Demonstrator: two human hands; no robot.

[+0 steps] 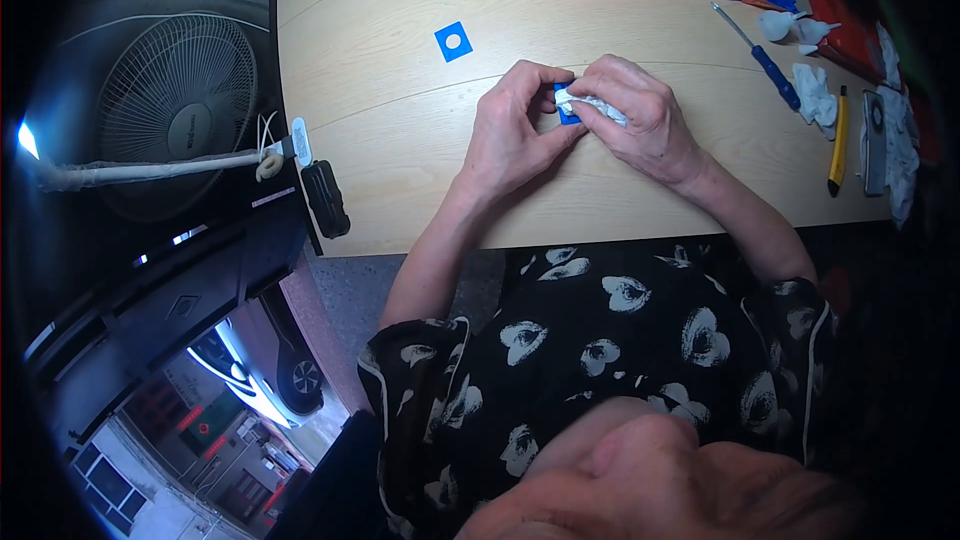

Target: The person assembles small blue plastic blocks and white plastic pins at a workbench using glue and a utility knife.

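The right hand [640, 118] is curled tight, a crumpled white cloth [603, 110] being clamped between thumb and fingers and held against a small blue piece [570, 120]. Between the two hands, this piece is gripped by the bent fingers and thumb of the left hand [512, 125], its outline largely covered. Beyond the left hand, a blue square with a round hole [455, 55] is laid flat.
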